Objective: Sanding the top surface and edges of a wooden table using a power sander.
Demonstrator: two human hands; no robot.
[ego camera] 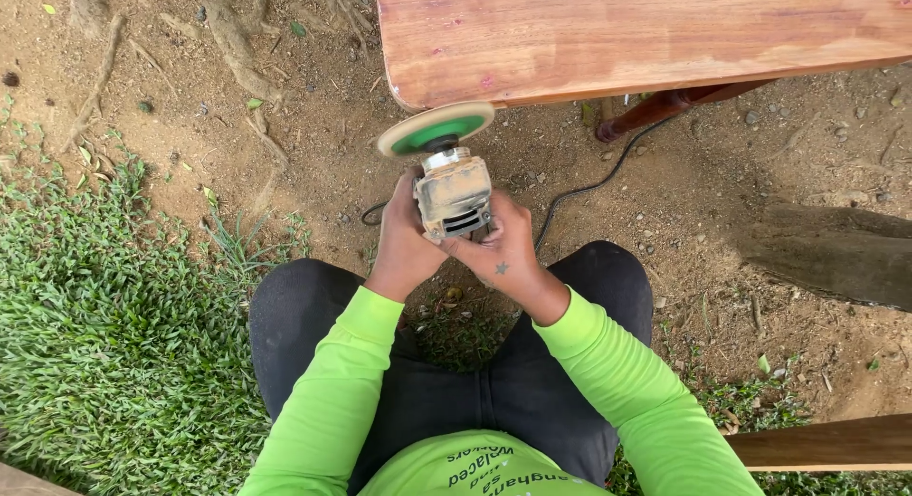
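Both hands, left hand [404, 241] and right hand [503, 254], clamp the heavy, rigid angle grinder [453, 194] by its body at frame centre, well behind its sanding disc [436, 128].

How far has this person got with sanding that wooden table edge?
The tabletop already looks smooth and reddish across its face. In hand: the left hand and right hand both grip a dusty power sander, its green-backed disc meeting the rounded corner edge. That edge and corner look paler, so they seem unfinished.

Neon-green long sleeves, black trousers, star-marked right hand [502, 258].
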